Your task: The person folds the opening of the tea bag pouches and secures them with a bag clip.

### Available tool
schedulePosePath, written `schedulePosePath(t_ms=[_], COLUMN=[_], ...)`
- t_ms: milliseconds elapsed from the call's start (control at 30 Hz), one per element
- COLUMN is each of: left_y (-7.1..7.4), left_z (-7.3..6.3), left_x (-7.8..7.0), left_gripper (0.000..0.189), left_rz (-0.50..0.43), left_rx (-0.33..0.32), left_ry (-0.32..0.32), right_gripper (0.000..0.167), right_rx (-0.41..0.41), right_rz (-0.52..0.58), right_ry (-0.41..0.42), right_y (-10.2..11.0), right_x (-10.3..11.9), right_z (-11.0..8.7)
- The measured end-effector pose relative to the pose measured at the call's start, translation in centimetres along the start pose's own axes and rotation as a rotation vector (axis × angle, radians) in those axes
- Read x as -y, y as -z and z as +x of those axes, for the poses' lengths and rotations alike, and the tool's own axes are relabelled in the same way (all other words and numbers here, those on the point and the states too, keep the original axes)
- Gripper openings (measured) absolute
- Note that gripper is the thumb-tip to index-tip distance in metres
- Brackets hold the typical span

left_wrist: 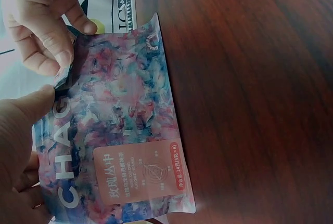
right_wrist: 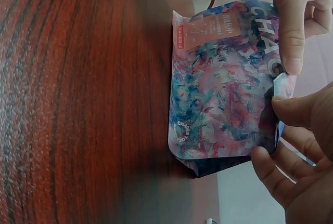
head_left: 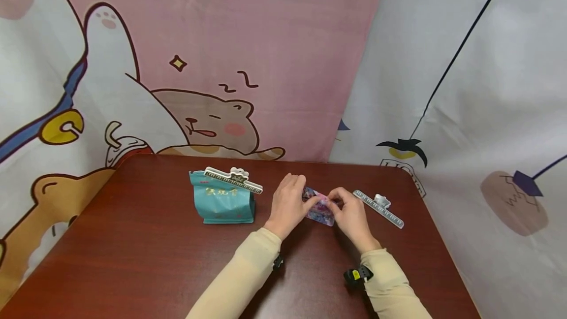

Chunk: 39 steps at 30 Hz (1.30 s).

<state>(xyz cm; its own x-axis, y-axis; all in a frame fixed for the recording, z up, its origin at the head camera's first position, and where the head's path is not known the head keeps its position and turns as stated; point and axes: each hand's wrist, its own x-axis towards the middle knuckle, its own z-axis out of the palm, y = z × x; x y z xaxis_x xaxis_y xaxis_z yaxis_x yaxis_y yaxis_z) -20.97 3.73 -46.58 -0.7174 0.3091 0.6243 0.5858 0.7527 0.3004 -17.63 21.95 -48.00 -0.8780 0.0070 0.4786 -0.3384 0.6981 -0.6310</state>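
Note:
A tea pouch (head_left: 325, 216) with a pink and blue painted pattern stands on the table between the two hands. White letters and a pink label mark its front (left_wrist: 119, 109) in the left wrist view. My left hand (head_left: 287, 205) pinches the pouch's top edge on the left, thumb in front. On the right, my right hand (head_left: 353, 215) pinches the same edge, with its thumb (right_wrist: 296, 110) close to the left thumb. Between the thumbs the edge is partly folded over. The pouch's back is hidden.
At left stands a teal bag (head_left: 221, 206) with a long sealing clip (head_left: 235, 179) across its top. Another long clip (head_left: 380, 207) lies on the table, right of the right hand. Behind the brown table (head_left: 155, 260) hangs a cartoon-printed cloth (head_left: 274, 63).

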Motion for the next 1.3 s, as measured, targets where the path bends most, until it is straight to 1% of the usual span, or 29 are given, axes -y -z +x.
schedulePosePath(t_ms=[200, 367, 467, 567, 700, 767, 867, 1000, 1067, 1200, 1300], left_y=[-0.2, -0.5, -0.8, -0.9, -1.0, -1.0, -0.9, -0.9, -0.9, -1.0, -1.1], left_z=[0.0, 0.0, 0.1, 0.2, 0.4, 0.4, 0.5, 0.4, 0.3, 0.4, 0.5], left_x=[0.0, 0.0, 0.1, 0.1, 0.1, 0.1, 0.1, 0.1, 0.1, 0.1, 0.1], left_gripper=[0.053, 0.049, 0.046, 0.044, 0.032, 0.028, 0.027, 0.026, 0.025, 0.025, 0.026], left_rz=[0.021, 0.015, -0.001, -0.029, -0.058, -0.061, -0.061, -0.067, -0.066, -0.068, -0.075], left_rx=[0.034, 0.031, 0.029, 0.046, 0.072, 0.074, 0.07, 0.068, 0.059, 0.029, 0.023], left_ry=[0.035, 0.033, 0.028, 0.04, 0.045, 0.04, 0.041, 0.063, 0.066, 0.061, 0.053], right_gripper=[0.014, 0.014, 0.014, 0.014, 0.017, 0.018, 0.017, 0.015, 0.014, 0.011, 0.011], right_rx=[0.015, 0.009, 0.012, 0.018, 0.017, 0.013, 0.022, 0.064, 0.07, 0.053, 0.026], right_rz=[0.005, -0.014, -0.02, -0.02, -0.014, -0.01, -0.011, -0.012, -0.01, -0.003, -0.014], right_ry=[0.013, 0.016, 0.011, 0.008, 0.016, 0.025, 0.023, -0.013, -0.018, 0.012, 0.043], right_y=[-0.1, -0.1, -0.1, -0.1, -0.2, -0.3, -0.3, -0.3, -0.2, -0.3, -0.3], right_x=[-0.1, -0.4, -0.5, -0.5, -0.6, -0.7, -0.7, -0.6, -0.6, -0.5, -0.5], right_z=[0.0, 0.1, 0.1, 0.2, 0.3, 0.4, 0.5, 0.6, 0.5, 0.6, 0.6])
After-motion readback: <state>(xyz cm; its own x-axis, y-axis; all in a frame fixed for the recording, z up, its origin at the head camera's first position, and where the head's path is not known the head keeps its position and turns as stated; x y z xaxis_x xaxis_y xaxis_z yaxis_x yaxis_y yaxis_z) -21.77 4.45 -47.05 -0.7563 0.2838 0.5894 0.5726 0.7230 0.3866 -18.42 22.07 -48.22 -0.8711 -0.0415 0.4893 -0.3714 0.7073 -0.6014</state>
